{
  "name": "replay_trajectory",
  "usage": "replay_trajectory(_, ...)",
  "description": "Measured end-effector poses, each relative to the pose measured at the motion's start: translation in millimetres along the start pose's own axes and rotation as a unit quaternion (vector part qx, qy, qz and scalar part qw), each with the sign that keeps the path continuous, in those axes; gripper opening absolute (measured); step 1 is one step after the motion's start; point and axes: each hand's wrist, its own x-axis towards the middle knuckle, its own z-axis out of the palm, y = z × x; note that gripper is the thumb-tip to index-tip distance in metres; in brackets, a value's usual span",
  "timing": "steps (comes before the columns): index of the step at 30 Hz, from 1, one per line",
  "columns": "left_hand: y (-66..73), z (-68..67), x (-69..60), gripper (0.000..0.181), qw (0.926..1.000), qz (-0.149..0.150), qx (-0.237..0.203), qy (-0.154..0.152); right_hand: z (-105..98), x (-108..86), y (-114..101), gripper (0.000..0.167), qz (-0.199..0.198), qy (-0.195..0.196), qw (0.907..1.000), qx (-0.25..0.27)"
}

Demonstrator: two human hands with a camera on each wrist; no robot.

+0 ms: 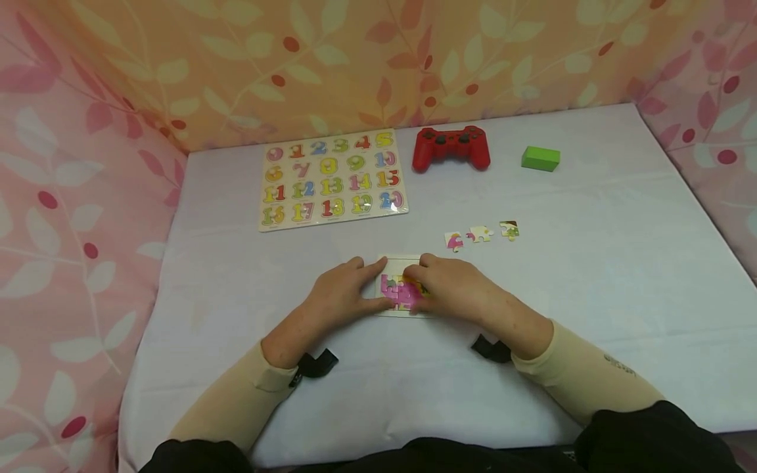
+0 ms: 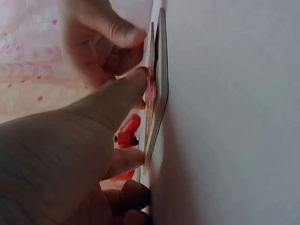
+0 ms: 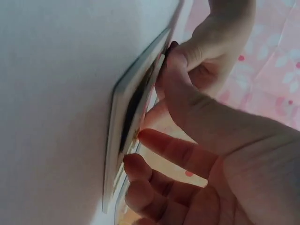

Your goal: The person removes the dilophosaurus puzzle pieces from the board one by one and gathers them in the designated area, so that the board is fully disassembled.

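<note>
A small pale puzzle board (image 1: 395,263) lies on the table between both hands, with several joined pink jigsaw pieces (image 1: 407,293) on it. In the left wrist view the joined pieces (image 2: 151,61) stand tilted slightly off the board (image 2: 162,70), leaving a narrow gap. My left hand (image 1: 340,292) is at the board's left side, index finger by the top edge, thumb straight against the pieces. From the right, my right hand (image 1: 452,287) pinches the joined pieces between thumb and fingers, hiding their right part. Three loose jigsaw pieces, including a middle one (image 1: 480,234), lie beyond it.
A wooden number board (image 1: 322,223) lies at the back left. Beside it are a red game controller (image 1: 451,146) and a green block (image 1: 541,158). The white-covered table (image 1: 621,263) is bordered by patterned cloth walls (image 1: 355,66).
</note>
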Motion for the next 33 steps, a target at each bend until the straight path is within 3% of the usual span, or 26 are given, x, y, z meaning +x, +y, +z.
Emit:
replay_trajectory(4,3.2,2.9,-0.1,0.085,0.9999,-0.008,0.007,0.010,2.6,0.7,-2.8,0.052,0.021,0.014,0.9996,-0.014)
replay_trajectory(10,7.1,8.3,-0.6,0.084,0.9989,-0.013,0.034,0.029,3.2,0.0,-6.7,0.059,0.050,0.005,0.9986,-0.014)
replay_trajectory(17,8.1,11.1,-0.1,0.083,0.9977,-0.012,0.052,0.043,2.5,-1.7,-10.4,0.040,0.063,0.004,0.9973,-0.037)
replay_trajectory(22,8.0,10.5,-0.4,0.082,0.9971,-0.013,0.055,0.051,-1.9,2.6,-18.4,0.043,0.082,-0.001,0.9945,-0.064)
replay_trajectory(25,8.0,10.3,-0.6,0.081,0.9966,-0.011,0.058,0.058,-4.5,9.5,-23.3,0.044,0.070,0.013,0.9955,-0.063)
replay_trajectory(30,7.6,11.8,-0.9,0.079,0.9960,-0.006,0.058,0.068,3.4,23.4,-22.0,0.022,-0.001,0.042,0.9988,-0.024)
replay_trajectory(33,7.1,13.1,-0.9,0.078,0.9958,-0.003,0.056,0.073,9.4,27.9,-17.3,0.013,-0.021,0.060,0.9980,0.000)
